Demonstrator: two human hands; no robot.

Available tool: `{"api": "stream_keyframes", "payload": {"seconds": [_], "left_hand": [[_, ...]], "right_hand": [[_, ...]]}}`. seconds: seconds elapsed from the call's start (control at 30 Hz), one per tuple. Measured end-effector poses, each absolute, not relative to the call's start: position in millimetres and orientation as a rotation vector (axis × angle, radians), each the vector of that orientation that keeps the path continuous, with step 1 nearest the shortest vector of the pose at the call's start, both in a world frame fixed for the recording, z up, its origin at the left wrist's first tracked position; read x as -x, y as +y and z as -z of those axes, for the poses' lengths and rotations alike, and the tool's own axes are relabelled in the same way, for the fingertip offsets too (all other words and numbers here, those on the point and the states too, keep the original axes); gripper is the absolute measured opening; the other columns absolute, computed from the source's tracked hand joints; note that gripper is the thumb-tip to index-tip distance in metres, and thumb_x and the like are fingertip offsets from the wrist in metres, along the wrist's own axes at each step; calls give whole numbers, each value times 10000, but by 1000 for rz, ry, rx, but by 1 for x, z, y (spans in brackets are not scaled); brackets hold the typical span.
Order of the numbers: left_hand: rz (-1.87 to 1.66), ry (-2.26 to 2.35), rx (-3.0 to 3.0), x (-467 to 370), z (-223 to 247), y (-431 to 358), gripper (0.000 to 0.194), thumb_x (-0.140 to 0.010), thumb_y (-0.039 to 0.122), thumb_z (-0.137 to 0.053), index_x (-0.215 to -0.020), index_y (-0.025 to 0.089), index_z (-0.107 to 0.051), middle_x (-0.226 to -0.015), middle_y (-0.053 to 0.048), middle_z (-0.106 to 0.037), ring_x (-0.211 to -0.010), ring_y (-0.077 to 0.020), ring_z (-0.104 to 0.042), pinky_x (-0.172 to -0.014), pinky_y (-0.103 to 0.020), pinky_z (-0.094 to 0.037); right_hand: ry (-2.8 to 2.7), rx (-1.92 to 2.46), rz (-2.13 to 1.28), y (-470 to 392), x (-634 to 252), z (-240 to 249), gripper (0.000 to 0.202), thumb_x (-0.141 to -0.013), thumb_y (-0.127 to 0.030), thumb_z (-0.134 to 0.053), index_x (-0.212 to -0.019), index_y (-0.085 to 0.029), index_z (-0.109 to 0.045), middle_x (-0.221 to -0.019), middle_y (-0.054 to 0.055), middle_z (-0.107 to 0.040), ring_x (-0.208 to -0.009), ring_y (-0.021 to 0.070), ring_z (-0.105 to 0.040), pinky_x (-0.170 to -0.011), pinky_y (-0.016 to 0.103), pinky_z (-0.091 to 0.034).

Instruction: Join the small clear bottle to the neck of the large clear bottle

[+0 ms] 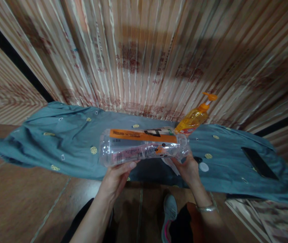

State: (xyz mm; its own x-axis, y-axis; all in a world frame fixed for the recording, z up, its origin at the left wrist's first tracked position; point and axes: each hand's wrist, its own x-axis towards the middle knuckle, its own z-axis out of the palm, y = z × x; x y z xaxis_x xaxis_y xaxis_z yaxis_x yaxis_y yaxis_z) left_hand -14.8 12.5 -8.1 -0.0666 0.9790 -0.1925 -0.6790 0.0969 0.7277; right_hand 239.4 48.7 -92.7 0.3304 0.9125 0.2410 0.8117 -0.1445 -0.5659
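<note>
A large clear plastic bottle (144, 143) with an orange label lies sideways in the air above the cloth. My left hand (120, 175) is closed around its lower side near the base, the thumb showing along the front. At the neck end, my right hand (186, 167) grips the bottle from below; some of its fingers are hidden. Something thin and white (170, 163) shows under the bottle beside my right hand, too unclear to name. Just behind the neck stands a pump bottle (193, 118) of yellow liquid with an orange pump head.
A blue-green cloth (78, 148) with yellow prints covers the narrow surface. To the right lie a white round disc (204, 167), a small dark round piece (198, 159) and a black phone (259, 163). A pleated curtain (139, 67) hangs close behind.
</note>
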Motion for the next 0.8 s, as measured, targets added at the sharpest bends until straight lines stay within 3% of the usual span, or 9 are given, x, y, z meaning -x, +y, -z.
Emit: {"api": "stream_keyframes", "payload": {"seconds": [0.57,0.8], "left_hand": [[-1417,828,-511,16,9,14,397,-485,142,-838,-866,195,-741,-772,-28,-757,-856,-211,-703,-859,-324,-532],[-1405,826,-513,15,7,13,280,-471,157,-844,-730,173,-738,-770,-41,-757,-851,-194,-700,-885,-296,-522]], "right_hand": [[-1514,1995,-204,49,-240,94,566,-688,-482,-652,-1126,-143,-532,-862,115,-711,-770,287,-682,-634,350,-500],[-1509,1997,-212,49,-240,93,565,-693,-489,-649,-1128,-143,-547,-883,117,-710,-793,286,-676,-645,349,-498]]}}
